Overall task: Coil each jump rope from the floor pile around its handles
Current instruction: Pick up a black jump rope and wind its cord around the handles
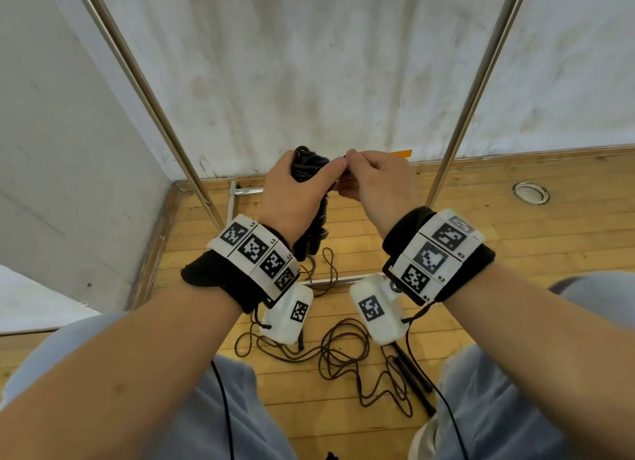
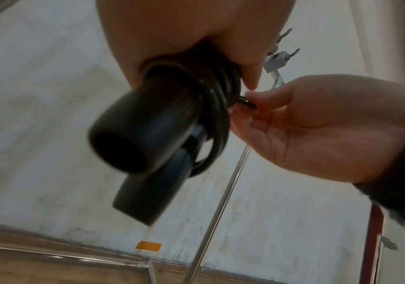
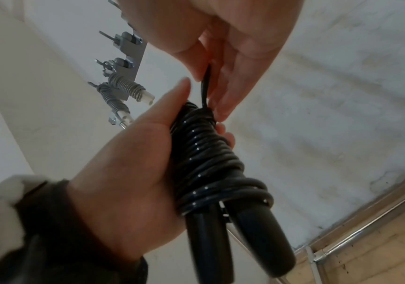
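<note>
In wrist views, not the head view, right hand (image 3: pixel 233 38) pinches a strand (image 3: pixel 206 88), left hand (image 3: pixel 128 169) clasps rope (image 3: pixel 204 153).
</note>
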Available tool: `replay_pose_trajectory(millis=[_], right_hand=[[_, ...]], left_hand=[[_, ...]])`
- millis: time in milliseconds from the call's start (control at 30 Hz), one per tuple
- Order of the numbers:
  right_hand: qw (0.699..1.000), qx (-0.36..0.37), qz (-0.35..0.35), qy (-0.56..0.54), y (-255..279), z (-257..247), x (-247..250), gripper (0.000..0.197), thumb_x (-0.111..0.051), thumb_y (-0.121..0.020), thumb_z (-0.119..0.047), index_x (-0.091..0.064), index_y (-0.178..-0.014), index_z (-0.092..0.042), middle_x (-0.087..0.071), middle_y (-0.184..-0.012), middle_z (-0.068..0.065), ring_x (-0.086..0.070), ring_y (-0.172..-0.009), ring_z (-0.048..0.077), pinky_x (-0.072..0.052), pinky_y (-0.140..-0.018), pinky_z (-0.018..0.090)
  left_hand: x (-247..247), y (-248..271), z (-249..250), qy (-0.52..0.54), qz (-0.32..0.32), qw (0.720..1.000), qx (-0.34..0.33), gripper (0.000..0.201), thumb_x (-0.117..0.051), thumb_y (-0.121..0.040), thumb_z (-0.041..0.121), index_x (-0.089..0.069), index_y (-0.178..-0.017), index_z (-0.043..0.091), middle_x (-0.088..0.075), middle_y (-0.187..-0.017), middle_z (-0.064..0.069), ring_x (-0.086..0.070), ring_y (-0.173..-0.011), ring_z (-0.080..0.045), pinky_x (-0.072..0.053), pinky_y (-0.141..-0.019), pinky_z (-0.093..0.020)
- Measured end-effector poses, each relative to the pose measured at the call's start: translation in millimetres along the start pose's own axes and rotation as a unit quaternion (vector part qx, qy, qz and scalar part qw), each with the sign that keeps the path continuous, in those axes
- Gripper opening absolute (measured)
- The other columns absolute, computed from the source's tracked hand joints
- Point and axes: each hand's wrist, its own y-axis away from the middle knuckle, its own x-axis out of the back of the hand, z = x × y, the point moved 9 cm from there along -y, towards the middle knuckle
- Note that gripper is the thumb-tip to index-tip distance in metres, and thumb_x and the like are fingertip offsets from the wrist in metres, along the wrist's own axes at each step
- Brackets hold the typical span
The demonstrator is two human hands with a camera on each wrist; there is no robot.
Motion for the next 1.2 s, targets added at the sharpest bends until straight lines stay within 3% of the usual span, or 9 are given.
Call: replay_pose_trajectory(millis=[200,433,633,800,1033,1100,1200], right_hand=[[0.999,-0.026,0.011,0.024,-6.0,7.3,8.7,0.033,-0.045,-0.098,-0.020,-0.063,-0.072,-0.009,-0.063,-0.063,0.004,-0.061,-0.055,0.013,-0.054,-0.058,0.026],[0.998,-0.045,0.022,0.049,-15.2,18.2,20.2,0.034,-0.048,-0.097,-0.021,-0.062,-0.067,-0.014,-0.059,-0.055,-0.003,-0.054,-0.042,0.007,-0.049,-0.049,0.023],[0.997,-0.037,0.028,0.067,-21.0,17.6,25.6,0.034,-0.050,-0.096,-0.022,-0.063,-0.066,-0.014,-0.058,-0.050,-0.007,-0.054,-0.042,0.008,-0.050,-0.051,0.025],[0.999,-0.035,-0.017,-0.002,-12.2,16.1,12.7,0.028,-0.050,-0.097,-0.023,-0.063,-0.076,-0.010,-0.062,-0.060,-0.001,-0.059,-0.048,0.013,-0.054,-0.055,0.028],[0.995,-0.014,-0.064,-0.081,-1.5,2.3,-6.7,0.007,-0.062,-0.089,-0.012,-0.068,-0.087,-0.010,-0.067,-0.073,0.003,-0.064,-0.065,0.014,-0.056,-0.067,0.026],[0.995,-0.016,-0.053,-0.079,-0.8,3.4,-5.0,0.009,-0.060,-0.089,-0.011,-0.068,-0.085,-0.011,-0.068,-0.072,0.003,-0.065,-0.064,0.013,-0.057,-0.066,0.025],[0.997,-0.044,-0.020,-0.066,-3.9,9.4,5.4,0.018,-0.055,-0.093,-0.012,-0.066,-0.080,-0.010,-0.069,-0.066,0.001,-0.064,-0.056,0.011,-0.055,-0.058,0.022]], left_hand=[[-6.5,-2.2,-1.6,0.018,-0.022,1.000,0.000,0.013,-0.071,-0.078,0.018,-0.058,-0.078,0.018,-0.062,-0.057,0.006,-0.061,-0.054,-0.014,-0.054,-0.051,-0.031],[-10.7,-3.9,-11.8,0.019,-0.067,0.997,0.022,0.013,-0.070,-0.077,0.020,-0.059,-0.083,0.016,-0.064,-0.060,0.003,-0.064,-0.057,-0.018,-0.055,-0.052,-0.031],[-14.2,-3.7,-14.9,0.026,-0.097,0.994,0.035,0.019,-0.070,-0.075,0.025,-0.060,-0.085,0.012,-0.066,-0.067,-0.001,-0.067,-0.059,-0.020,-0.054,-0.052,-0.031],[-8.8,-5.5,-21.2,0.053,-0.094,0.992,0.060,0.021,-0.071,-0.078,0.026,-0.060,-0.088,0.013,-0.067,-0.071,0.000,-0.068,-0.064,-0.023,-0.056,-0.055,-0.039],[1.9,-9.7,-17.6,0.068,-0.047,0.996,0.046,0.022,-0.074,-0.077,0.031,-0.061,-0.086,0.016,-0.069,-0.069,0.001,-0.068,-0.065,-0.018,-0.053,-0.053,-0.028],[2.8,-9.6,-17.9,0.066,-0.038,0.996,0.049,0.019,-0.073,-0.077,0.030,-0.062,-0.082,0.016,-0.068,-0.067,0.000,-0.068,-0.062,-0.018,-0.053,-0.052,-0.028],[0.7,-8.1,-19.2,0.069,-0.041,0.995,0.061,0.014,-0.071,-0.080,0.025,-0.063,-0.081,0.014,-0.067,-0.064,0.000,-0.067,-0.060,-0.019,-0.056,-0.053,-0.037]])
